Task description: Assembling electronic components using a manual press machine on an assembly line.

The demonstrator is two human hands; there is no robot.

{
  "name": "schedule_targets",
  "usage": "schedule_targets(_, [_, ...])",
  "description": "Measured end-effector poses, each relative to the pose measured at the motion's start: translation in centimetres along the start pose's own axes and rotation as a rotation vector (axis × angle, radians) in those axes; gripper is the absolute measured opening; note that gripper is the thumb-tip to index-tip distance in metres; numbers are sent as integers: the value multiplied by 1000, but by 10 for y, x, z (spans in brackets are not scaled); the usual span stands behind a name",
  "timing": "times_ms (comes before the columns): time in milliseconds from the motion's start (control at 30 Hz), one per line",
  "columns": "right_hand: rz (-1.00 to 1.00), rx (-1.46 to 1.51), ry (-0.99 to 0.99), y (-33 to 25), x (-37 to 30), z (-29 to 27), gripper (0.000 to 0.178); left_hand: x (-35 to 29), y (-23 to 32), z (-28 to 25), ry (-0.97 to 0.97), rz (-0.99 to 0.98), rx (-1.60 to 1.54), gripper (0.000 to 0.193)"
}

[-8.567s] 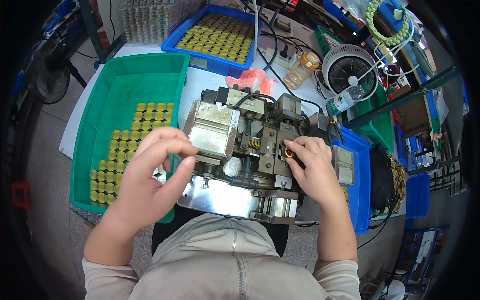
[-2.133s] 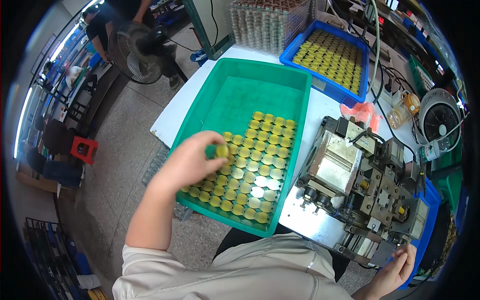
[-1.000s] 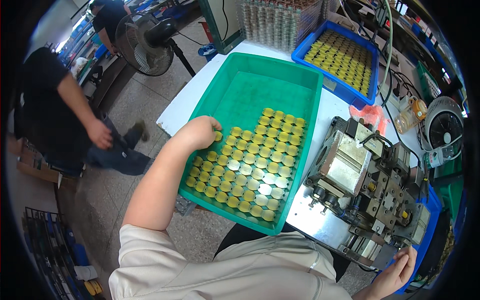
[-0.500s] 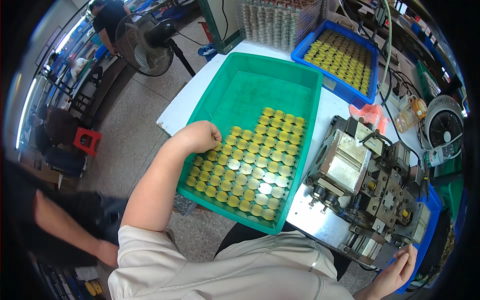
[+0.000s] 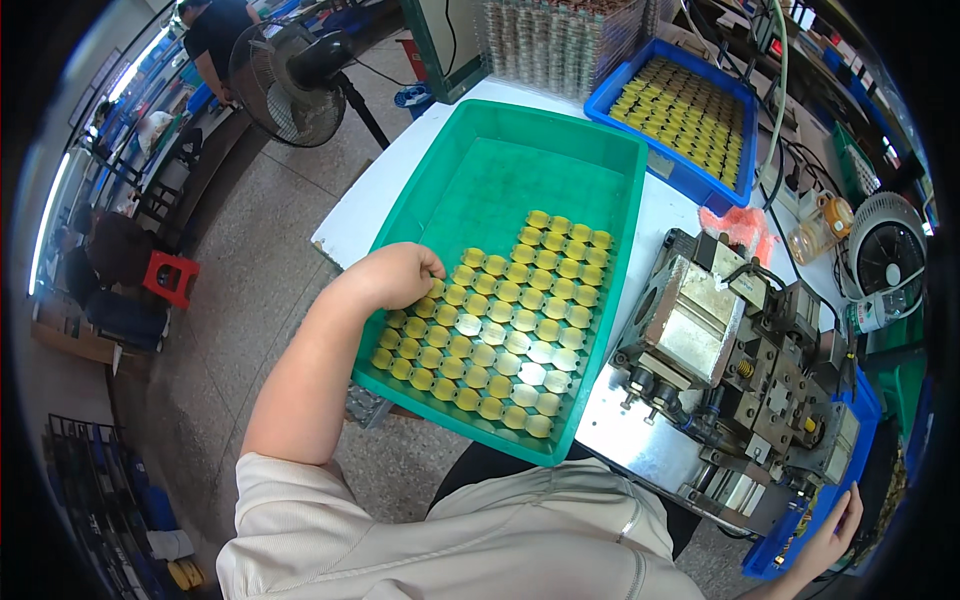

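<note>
My left hand (image 5: 402, 276) reaches over the left side of a green plastic tray (image 5: 520, 112). Its fingers are curled together in a pinch, with the tips at a yellow round piece (image 5: 436, 289) at the edge of the laid-out rows. Those rows of flat yellow pieces (image 5: 480, 355) cover the near part of the tray floor. At the lower right, my right hand (image 5: 836, 532) hovers by the blue bin (image 5: 765, 562) beneath the metal machine (image 5: 750, 385). Its fingers are stretched out and nothing shows in them.
A blue tray (image 5: 655, 160) with more yellow pieces stands at the back right, beside stacked clear trays (image 5: 550, 45). A pink cloth (image 5: 742, 230), a bottle (image 5: 815, 240), a small fan (image 5: 882, 250) and cables lie right. A standing fan (image 5: 290, 85) is beyond the white table's left edge.
My right hand has moved down and right, its fingers straightening. My left hand is almost where it was. The person at the lower left has gone out of view.
</note>
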State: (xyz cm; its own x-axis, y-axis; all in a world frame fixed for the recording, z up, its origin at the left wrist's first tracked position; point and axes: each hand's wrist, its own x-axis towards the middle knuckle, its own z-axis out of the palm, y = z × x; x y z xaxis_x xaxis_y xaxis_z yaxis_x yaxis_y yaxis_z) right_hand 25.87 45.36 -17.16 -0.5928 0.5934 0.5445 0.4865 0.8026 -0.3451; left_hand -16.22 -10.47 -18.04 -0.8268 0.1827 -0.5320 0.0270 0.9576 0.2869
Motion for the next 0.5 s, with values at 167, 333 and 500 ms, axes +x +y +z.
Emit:
schedule_targets(167, [466, -105, -205, 137, -4, -22, 34, -20, -2, 6, 111, -38, -31, 26])
schedule_targets(333, [578, -66, -306, 46, -20, -9, 27, -45, 2, 18, 447, 78, -96, 26])
schedule_targets(500, [674, -23, -409, 8, -34, 1, 20, -62, -10, 33, 795, 184, -282, 22])
